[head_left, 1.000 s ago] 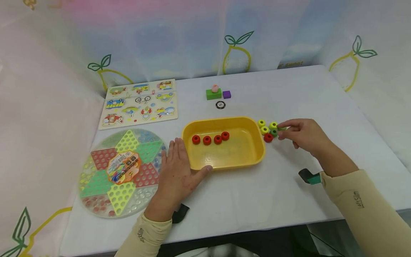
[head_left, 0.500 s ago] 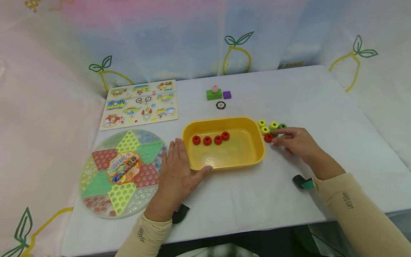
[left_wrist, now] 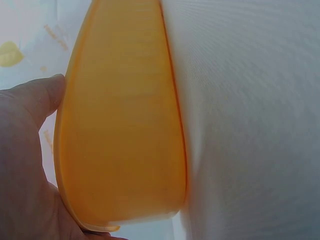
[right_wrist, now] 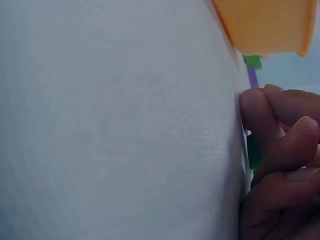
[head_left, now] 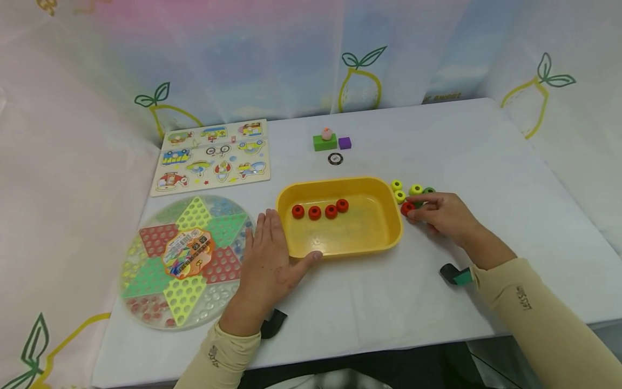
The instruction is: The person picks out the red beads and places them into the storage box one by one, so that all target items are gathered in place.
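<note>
My left hand (head_left: 267, 267) lies with straight fingers along the left end of a yellow plastic tray (head_left: 359, 250), thumb at its near rim. The left wrist view shows the thumb (left_wrist: 47, 97) against the rim of the tray (left_wrist: 120, 125). Inside the tray, several red beads stand in a row, one being this red bead (head_left: 315, 213). Beyond the right end, my right hand (head_left: 449, 219) pinches another red bead (head_left: 406, 208) between thumb and index finger. Yellow beads (head_left: 399, 196) and green beads (head_left: 428, 190) sit around those fingertips, one green bead partly hidden by them.
To the left lie a Chinese checkers board (head_left: 187, 259) and a wooden vehicle puzzle (head_left: 211, 156). Behind the tray are a green block (head_left: 324, 143) with a small pink piece on top, a purple block (head_left: 344, 143) and a black-and-white round chip (head_left: 335, 158).
My right hand has come left and nearer from the green beads to the red bead, its thumb and index finger closing on it. The left hand and tray have stayed put.
</note>
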### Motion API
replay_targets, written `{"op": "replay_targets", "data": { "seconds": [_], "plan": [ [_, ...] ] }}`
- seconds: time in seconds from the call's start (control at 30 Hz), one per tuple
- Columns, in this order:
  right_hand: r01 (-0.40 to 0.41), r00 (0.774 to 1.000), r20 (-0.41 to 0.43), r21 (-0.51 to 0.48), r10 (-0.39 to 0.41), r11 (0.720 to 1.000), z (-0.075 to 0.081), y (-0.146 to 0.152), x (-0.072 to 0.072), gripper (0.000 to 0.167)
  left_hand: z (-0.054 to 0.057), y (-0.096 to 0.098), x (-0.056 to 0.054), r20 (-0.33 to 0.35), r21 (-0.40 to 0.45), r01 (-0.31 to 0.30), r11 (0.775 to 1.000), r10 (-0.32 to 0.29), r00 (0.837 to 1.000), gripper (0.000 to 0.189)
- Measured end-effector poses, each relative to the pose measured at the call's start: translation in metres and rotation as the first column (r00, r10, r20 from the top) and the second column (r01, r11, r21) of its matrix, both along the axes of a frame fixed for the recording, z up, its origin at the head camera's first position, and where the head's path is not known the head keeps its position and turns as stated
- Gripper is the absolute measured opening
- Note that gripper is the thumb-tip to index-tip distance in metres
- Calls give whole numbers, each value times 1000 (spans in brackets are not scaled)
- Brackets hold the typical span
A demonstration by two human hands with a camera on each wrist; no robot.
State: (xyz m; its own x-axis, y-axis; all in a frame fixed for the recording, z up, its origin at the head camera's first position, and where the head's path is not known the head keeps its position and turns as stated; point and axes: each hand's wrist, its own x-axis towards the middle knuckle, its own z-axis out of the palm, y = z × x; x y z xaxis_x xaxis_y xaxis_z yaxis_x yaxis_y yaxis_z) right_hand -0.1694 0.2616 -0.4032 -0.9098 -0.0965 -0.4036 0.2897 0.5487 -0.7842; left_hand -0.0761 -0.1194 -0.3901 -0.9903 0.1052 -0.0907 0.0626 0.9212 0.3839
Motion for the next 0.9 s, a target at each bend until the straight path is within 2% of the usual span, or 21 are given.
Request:
{"op": "replay_targets", "data": {
  "seconds": [0.4, 0.67, 0.9],
  "plan": [
    [-21, 999, -38, 62, 24, 998, 0, -4, 0, 50, -1, -1, 1, -3, 8, -3, 1000, 3, 1000, 125],
    [-12, 998, -54, 59, 16, 998, 18, -2, 0, 53, -1, -1, 1, -6, -1, 0, 1000, 0, 1000, 125],
    [-33, 992, -121, 35, 37, 999, 41, -10, -4, 49, -1, -1, 1, -2, -2, -5, 1000, 5, 1000, 125]
  ]
}}
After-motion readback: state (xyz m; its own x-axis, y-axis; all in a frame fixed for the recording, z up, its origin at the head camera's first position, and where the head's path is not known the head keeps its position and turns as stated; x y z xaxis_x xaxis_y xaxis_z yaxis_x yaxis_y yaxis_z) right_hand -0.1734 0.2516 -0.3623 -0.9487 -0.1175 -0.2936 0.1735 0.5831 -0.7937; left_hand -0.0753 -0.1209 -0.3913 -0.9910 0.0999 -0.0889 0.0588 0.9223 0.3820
